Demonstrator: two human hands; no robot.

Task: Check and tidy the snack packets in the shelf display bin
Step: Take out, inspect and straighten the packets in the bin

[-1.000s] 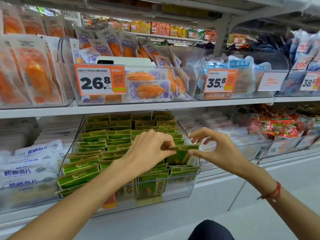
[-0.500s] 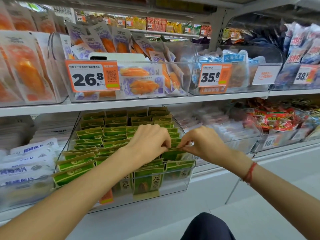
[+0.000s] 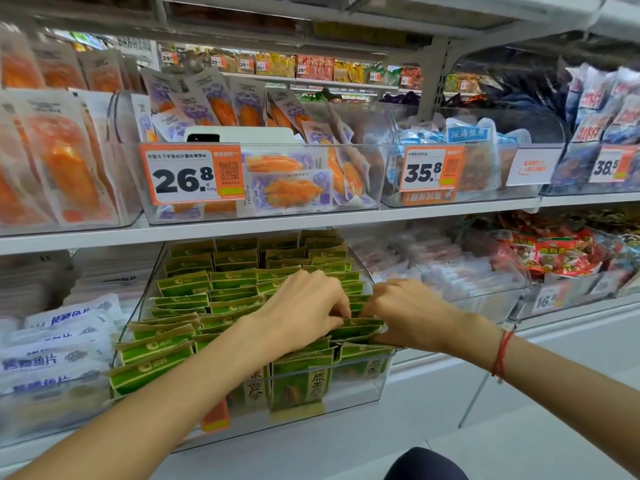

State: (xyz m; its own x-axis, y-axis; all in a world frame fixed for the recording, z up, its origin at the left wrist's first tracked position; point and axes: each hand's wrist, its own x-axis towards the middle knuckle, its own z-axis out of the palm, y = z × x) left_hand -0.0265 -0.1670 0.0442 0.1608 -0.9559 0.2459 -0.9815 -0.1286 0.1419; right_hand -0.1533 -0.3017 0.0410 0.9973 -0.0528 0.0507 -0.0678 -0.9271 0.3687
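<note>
1. head view: a green packet (image 3: 356,328) is pinched at its top edge by the left hand (image 3: 304,311) and the right hand (image 3: 410,315), fingers curled, in the front right of the clear bin (image 3: 346,400) on the lower shelf (image 3: 450,368).
2. the step in hand is judged to be seating this packet into its row; next, a gentle push down and a levelling with its neighbours seems called for.
3. the packets are flat, green with brown edges, stood upright in rows that are mostly even.

orange price tag (image 3: 192,174), white fish packets (image 3: 52,358)
</note>
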